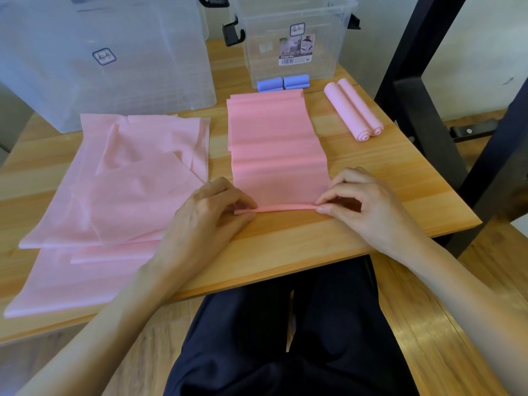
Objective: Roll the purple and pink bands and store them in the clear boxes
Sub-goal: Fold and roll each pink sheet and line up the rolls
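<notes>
We see the pink band (275, 144) laid lengthwise on the table (371, 178) so it can roll away from the person. The left hand (211, 207) and right hand (357, 198) each pinch 1 end of the thin started roll, keeping it even. 2 pink rolls (354, 110) and 2 purple rolls (283, 82) wait by the small clear box (291, 38), seemingly empty; the large clear box (100, 58) is cut off above.

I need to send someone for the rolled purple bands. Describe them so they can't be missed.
Start at the smaller clear box with the barcode label, at the back of the wooden table. The two purple rolls lie end to end along its front wall. They are short and purple; the rolls to their right are longer and pink.
</notes>
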Available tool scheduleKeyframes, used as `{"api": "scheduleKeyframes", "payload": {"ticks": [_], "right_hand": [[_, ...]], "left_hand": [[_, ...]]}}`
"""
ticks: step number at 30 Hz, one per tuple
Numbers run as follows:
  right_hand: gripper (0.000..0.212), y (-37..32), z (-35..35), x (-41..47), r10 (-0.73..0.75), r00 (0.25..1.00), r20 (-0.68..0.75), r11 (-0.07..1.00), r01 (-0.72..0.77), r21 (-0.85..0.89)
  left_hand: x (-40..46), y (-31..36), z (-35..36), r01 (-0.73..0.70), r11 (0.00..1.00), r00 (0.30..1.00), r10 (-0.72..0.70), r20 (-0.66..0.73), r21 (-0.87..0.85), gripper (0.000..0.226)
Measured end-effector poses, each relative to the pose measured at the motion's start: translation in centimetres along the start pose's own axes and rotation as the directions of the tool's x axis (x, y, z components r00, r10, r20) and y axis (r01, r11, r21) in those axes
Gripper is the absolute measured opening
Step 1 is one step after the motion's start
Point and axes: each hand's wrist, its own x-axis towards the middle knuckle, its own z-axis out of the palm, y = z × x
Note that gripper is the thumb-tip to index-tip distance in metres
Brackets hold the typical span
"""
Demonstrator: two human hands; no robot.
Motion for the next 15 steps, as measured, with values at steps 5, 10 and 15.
{"api": "scheduleKeyframes", "payload": {"ticks": [5,10,15], "right_hand": [[0.016,-0.3,-0.8,0.6,0.041,0.992,0.121,0.999,-0.04,-0.014],[0.005,-0.4,-0.9,1.1,0.111,0.988,0.11,0.994,-0.111,-0.013],[0.015,0.4,0.0,0.6,0.059,0.998,-0.023,0.998,-0.058,0.017]], "left_hand": [[0.4,0.1,-0.2,0.058,0.998,0.996,-0.056,0.066,-0.021,0.009],[0.5,0.3,-0.4,0.148,0.988,0.985,-0.142,0.101,-0.051,0.005],[0.4,0.4,-0.1,0.072,0.997,0.997,-0.072,0.018,-0.018,0.009]]}}
